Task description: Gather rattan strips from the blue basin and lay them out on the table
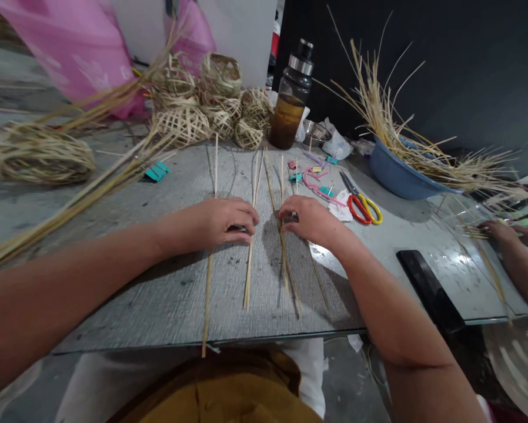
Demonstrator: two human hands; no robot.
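Several thin pale bamboo strips lie roughly lengthwise on the grey tabletop, apart from one another. My left hand rests over the left strips, its fingers curled and the thumb and fingertips closed at a pair of them. Beneath that hand passes a longer strip that reaches past the table's front edge. To the right, my right hand has bent fingers pinching at two crossing strips. Another strip runs out from under the right palm.
Woven bamboo balls and a bottle of brown liquid stand at the back. Scissors, teal clips and a phone lie about. A blue basin holds strips. Another person's hands work at far right.
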